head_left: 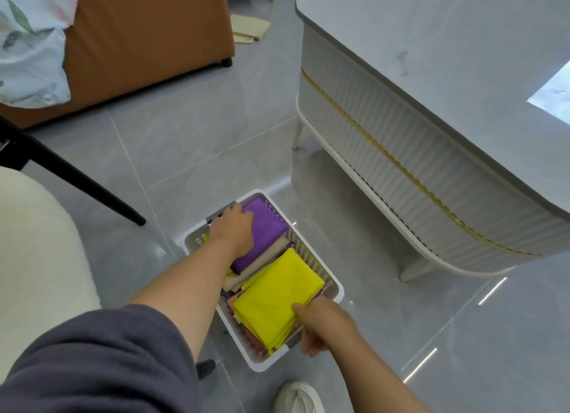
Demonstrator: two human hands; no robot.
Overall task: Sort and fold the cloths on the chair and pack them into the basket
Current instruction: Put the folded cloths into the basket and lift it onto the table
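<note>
- Low in the centre of the frame, the left hand lies palm-down on a folded purple cloth at the far end of the white basket. Its fingers dip over the cloth's edge, and I cannot tell whether they curl round it.
- The right hand pinches the yellow cloth at the basket's near end, thumb on top and fingers curled below.
- A beige cloth lies between the two.
- A cream chair stands at the left, a grey table at the upper right, and a shoe at the bottom edge.
</note>
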